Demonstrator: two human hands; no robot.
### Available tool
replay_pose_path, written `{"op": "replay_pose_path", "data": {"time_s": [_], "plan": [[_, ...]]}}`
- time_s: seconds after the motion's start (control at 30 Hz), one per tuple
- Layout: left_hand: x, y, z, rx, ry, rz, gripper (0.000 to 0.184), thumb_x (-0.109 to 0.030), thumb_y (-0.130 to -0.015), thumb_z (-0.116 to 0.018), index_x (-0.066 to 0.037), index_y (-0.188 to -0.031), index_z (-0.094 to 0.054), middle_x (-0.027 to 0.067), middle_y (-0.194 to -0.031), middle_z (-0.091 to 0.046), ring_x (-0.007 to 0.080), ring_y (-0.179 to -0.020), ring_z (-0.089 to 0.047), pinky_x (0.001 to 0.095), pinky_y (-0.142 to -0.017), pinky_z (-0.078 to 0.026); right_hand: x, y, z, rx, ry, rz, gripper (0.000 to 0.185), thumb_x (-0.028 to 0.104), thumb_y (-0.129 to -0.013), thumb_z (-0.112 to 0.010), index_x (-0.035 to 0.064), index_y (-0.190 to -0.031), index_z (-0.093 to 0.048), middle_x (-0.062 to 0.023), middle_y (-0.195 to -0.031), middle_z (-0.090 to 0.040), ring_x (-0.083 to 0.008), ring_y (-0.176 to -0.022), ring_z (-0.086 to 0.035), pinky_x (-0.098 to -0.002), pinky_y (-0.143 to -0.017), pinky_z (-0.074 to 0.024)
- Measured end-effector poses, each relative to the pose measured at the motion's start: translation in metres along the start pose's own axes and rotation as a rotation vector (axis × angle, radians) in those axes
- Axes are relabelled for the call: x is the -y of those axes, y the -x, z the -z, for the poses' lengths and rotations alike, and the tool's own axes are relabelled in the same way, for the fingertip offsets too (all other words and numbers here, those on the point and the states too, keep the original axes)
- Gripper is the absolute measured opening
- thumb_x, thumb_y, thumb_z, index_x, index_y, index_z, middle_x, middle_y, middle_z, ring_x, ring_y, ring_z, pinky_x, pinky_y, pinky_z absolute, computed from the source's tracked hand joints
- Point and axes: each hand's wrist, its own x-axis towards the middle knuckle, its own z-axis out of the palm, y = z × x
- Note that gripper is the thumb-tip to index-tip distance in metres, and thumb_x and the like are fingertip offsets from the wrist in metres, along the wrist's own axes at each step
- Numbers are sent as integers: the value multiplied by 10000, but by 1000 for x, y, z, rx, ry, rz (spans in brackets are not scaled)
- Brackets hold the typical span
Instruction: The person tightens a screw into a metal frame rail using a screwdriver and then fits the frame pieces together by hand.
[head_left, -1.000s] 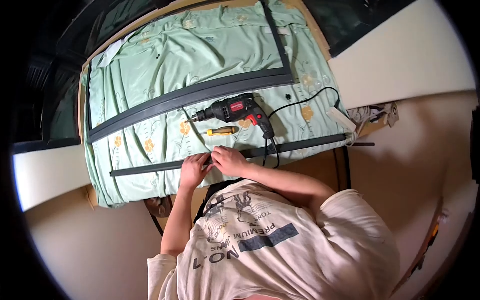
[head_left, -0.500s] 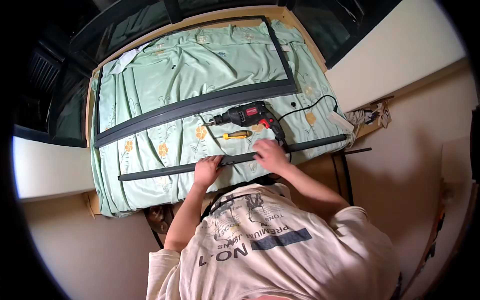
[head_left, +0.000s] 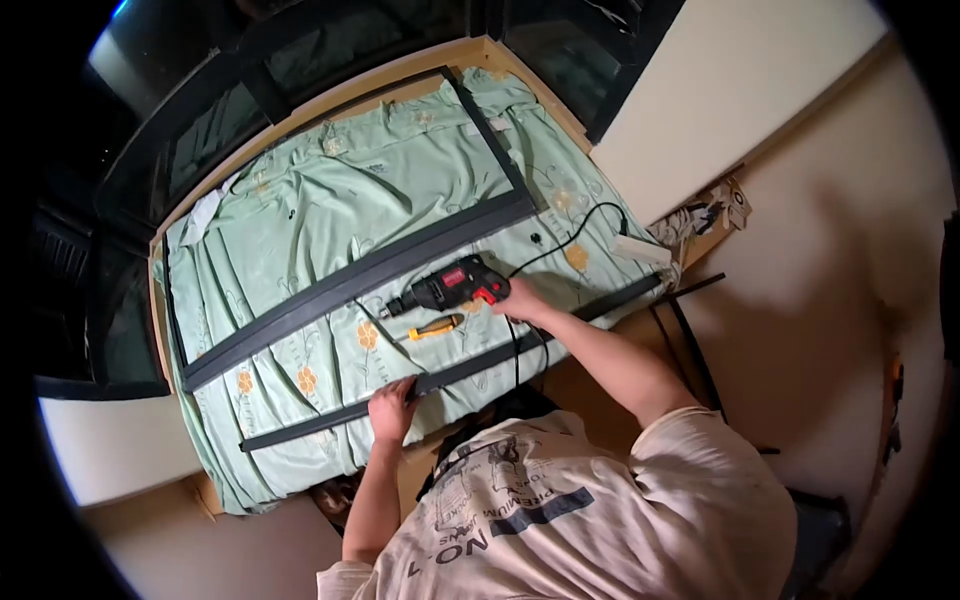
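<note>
My left hand [head_left: 391, 410] is closed over a long dark bar [head_left: 470, 366] lying near the front edge of the cloth. My right hand [head_left: 522, 300] is around the handle of a black and red power drill [head_left: 448, 285], its fingers partly hidden by the handle. The drill lies on its side with its chuck pointing left. Just below the drill lies a screwdriver [head_left: 437, 327] with a yellow and black handle. The drill's black cord [head_left: 590, 215] curves up and right over the cloth.
A dark rectangular frame [head_left: 370, 265] lies behind the drill on a green flowered cloth [head_left: 300, 250]. A white power strip [head_left: 643, 250] sits at the right edge. Dark-framed windows [head_left: 260, 90] stand behind, and a pale wall [head_left: 680, 90] is on the right.
My right hand has left the bar and taken hold of the drill's handle. My left hand stays on the bar. The camera view has turned, shifting the whole scene.
</note>
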Motion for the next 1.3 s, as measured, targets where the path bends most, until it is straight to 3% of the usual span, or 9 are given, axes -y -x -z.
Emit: {"op": "replay_pose_path", "data": {"time_s": [0.2, 0.3, 0.4, 0.5, 0.73, 0.9, 1.03, 1.2, 1.3], "plan": [[-19, -13, 12, 66, -9, 107, 450, -190, -709, -851, -122, -1123, -690, 65, -1056, -749, 291, -1008, -706, 433, -840, -528, 5, 74, 83, 135, -268, -167, 341, 119, -750, -805, 9, -1043, -669, -36, -744, -648, -158, -544, -590, -350, -516, -469], [-18, -12, 4, -44, -57, 70, 480, -131, -670, -831, -132, -1131, -699, 70, -1102, -752, 264, -1024, -708, 417, -911, -518, 78, 80, 143, 26, -216, -182, 297, 97, -769, -793, 33, -1032, -671, -17, -785, -651, -121, -629, -602, -301, -558, -480], [-24, -13, 7, -73, -42, 81, 451, -101, -675, -803, -126, -1116, -709, 69, -1123, -752, 263, -1037, -707, 404, -930, -514, 155, 10, 205, -1, -98, -22, 310, 73, -776, -780, 53, -1067, -674, -10, -809, -655, -99, -702, -599, -270, -598, -479], [-26, -15, -3, -123, -48, 113, 382, -86, -717, -744, -114, -1097, -722, 57, -1129, -754, 253, -1045, -705, 399, -931, -510, 211, -114, 231, -6, -7, 216, 193, 77, -807, -724, 47, -988, -663, -5, -747, -619, -103, -560, -564, -294, -487, -436], [-32, -15, 2, -117, -96, 173, 309, -129, -810, -701, -140, -1116, -739, 29, -1114, -748, 222, -1038, -698, 399, -934, -495, 208, -360, 109, -345, 116, 181, 198, 127, -701, -766, 33, -864, -705, -59, -766, -696, -185, -675, -670, -363, -615, -512], [-23, -25, 10, -26, -71, 221, 387, -136, -769, -719, -149, -1155, -729, 10, -1172, -733, 217, -1071, -683, 396, -926, -490, 199, -399, 50, -335, 71, 245, 283, 186, -764, -770, 62, -1017, -735, -50, -805, -718, -178, -696, -678, -362, -625, -513], [-23, -32, 14, 54, -65, 234, 398, -154, -754, -729, -150, -1151, -717, 12, -1180, -704, 217, -1071, -665, 391, -893, -486, 175, -415, 49, -128, -64, 325, 161, 156, -785, -770, 76, -889, -677, -15, -701, -641, -145, -566, -604, -342, -516, -468], [-19, -34, 13, 35, -76, 168, 465, -154, -672, -764, -136, -1134, -717, 18, -1138, -705, 233, -1015, -677, 384, -843, -505, 159, -421, 48, -171, 94, 377, 480, 231, -762, -830, -9, -1122, -623, -165, -909, -703, -296, -755, -711, -426, -689, -554], [-15, -31, 13, 68, -81, 156, 539, -185, -657, -795, -149, -1186, -695, 23, -1165, -691, 229, -1049, -663, 373, -857, -504, 162, -354, 47, -563, 542, 748, 571, 227, -788, -825, 4, -1240, -558, -210, -1252, -597, -405, -1162, -592, -485, -950, -490]]}}
